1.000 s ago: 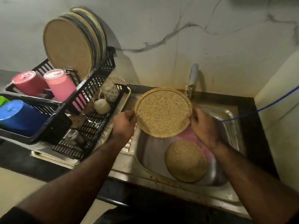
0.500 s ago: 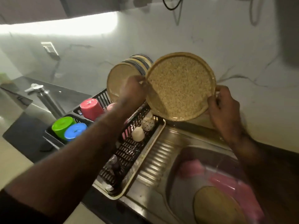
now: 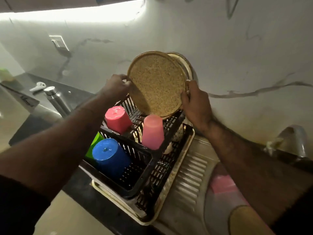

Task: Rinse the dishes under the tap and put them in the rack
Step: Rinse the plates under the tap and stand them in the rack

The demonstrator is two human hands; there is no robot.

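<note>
A round speckled tan plate [image 3: 156, 83] stands almost upright over the back of the black dish rack [image 3: 149, 160], its lower edge at the rack's slots. My left hand [image 3: 116, 84] pinches its left rim and my right hand [image 3: 194, 99] grips its right rim. Other tan plates [image 3: 185, 65] stand in the rack right behind it, mostly hidden. Another tan plate [image 3: 243, 219] lies in the steel sink [image 3: 215, 209] at the lower right, half covered by my right arm. The tap [image 3: 294, 139] is at the far right.
Upturned cups fill the rack: a red one [image 3: 116, 119], a pink one [image 3: 152, 131], a blue one [image 3: 110, 156] and a green one [image 3: 94, 145]. A steel bottle [image 3: 56, 99] stands on the dark counter to the left. Something pink [image 3: 221, 185] lies in the sink.
Both hands lifted the plate out of the sink and carried it left to the rack, then lowered it in front of the standing plates. My view swung left with it.
</note>
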